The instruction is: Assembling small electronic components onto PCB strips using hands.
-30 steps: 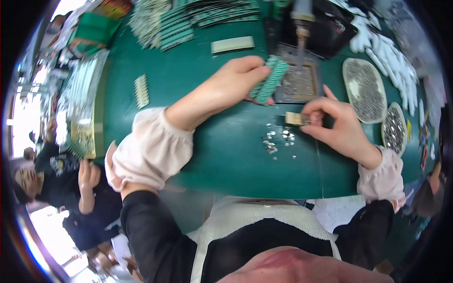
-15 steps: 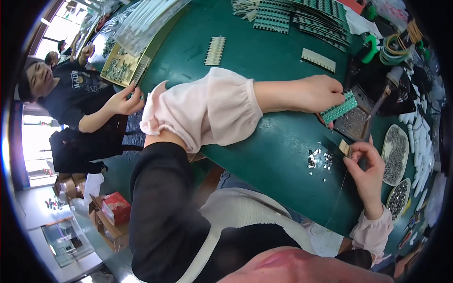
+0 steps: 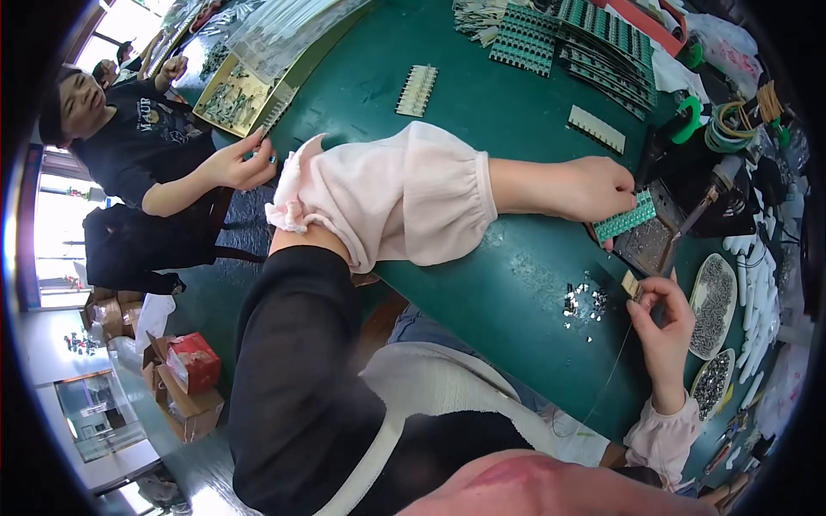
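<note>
My left hand (image 3: 594, 189) is closed on one end of a green circuit board panel (image 3: 625, 218), which it holds tilted over a dark metal tray (image 3: 647, 249). Close by is a soldering iron (image 3: 704, 210), pointing down at the tray from its stand. My right hand (image 3: 664, 320) pinches a small tan block (image 3: 631, 285) between thumb and fingers, just below the tray. From that hand a thin wire (image 3: 616, 361) runs down past the table edge. Small shiny metal pieces (image 3: 585, 303) lie scattered on the green table left of my right hand.
Two oval dishes of small metal parts, one a grey dish (image 3: 712, 305), stand at the right. Stacked green panels (image 3: 607, 56) lie at the far side; a pale strip (image 3: 596, 129) and another strip (image 3: 416, 90) lie nearer. A co-worker (image 3: 142, 138) at left holds a comb-like strip beside a yellow box (image 3: 232, 96).
The view has shifted slightly, so the table things sit a little further right or lower. Both my hands keep their holds, and the panel stays over the tray.
</note>
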Demonstrator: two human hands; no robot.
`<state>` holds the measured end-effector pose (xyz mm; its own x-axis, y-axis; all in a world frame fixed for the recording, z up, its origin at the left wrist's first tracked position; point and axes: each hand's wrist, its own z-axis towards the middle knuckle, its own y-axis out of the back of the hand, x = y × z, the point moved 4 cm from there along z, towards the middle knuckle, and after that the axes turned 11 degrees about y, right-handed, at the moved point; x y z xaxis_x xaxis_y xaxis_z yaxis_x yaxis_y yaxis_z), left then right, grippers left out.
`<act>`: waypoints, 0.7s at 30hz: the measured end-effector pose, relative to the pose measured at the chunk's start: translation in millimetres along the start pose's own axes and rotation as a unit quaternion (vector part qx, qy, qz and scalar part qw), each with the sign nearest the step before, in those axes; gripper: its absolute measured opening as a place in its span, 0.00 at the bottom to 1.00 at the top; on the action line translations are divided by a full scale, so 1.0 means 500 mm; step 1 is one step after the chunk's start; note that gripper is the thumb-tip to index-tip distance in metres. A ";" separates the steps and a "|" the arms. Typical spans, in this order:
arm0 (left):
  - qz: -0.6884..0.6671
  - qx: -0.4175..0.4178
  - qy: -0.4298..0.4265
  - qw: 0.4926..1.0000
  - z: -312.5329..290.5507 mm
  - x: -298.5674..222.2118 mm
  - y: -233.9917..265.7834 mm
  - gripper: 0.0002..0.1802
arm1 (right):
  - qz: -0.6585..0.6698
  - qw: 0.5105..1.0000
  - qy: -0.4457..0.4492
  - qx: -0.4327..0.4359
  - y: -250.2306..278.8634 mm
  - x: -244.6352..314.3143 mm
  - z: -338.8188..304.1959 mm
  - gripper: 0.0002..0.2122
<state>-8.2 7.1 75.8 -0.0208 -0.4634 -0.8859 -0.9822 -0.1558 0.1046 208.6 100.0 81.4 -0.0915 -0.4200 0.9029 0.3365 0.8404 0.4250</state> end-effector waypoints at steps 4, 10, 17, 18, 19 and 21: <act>-0.021 -0.002 -0.017 1.000 0.003 0.010 -0.005 0.16 | 0.000 1.000 0.029 -0.002 0.002 -0.001 -0.004 0.13; 0.012 -0.028 -0.006 1.000 -0.016 0.010 0.012 0.17 | -0.006 1.000 0.017 -0.008 0.006 -0.018 -0.012 0.12; 0.299 -0.211 -0.132 0.921 -0.082 0.018 0.054 0.14 | 0.002 1.000 0.023 0.005 0.010 -0.027 -0.006 0.12; 0.320 -0.224 -0.131 0.911 -0.090 0.017 0.054 0.14 | -0.001 1.000 0.025 0.009 0.007 -0.026 -0.005 0.12; 0.318 -0.227 -0.132 0.911 -0.089 0.019 0.050 0.14 | -0.002 1.000 0.025 -0.005 0.007 -0.025 -0.005 0.11; 0.385 -0.227 -0.146 0.883 -0.077 0.026 0.034 0.13 | -0.004 0.999 0.029 -0.018 0.006 -0.022 -0.004 0.11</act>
<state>-18.0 -34.9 83.5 -0.7614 -0.3504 -0.5454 -0.4820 -0.2567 0.8378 212.3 106.5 72.6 -0.0394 -0.4461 0.8941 0.3695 0.8249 0.4279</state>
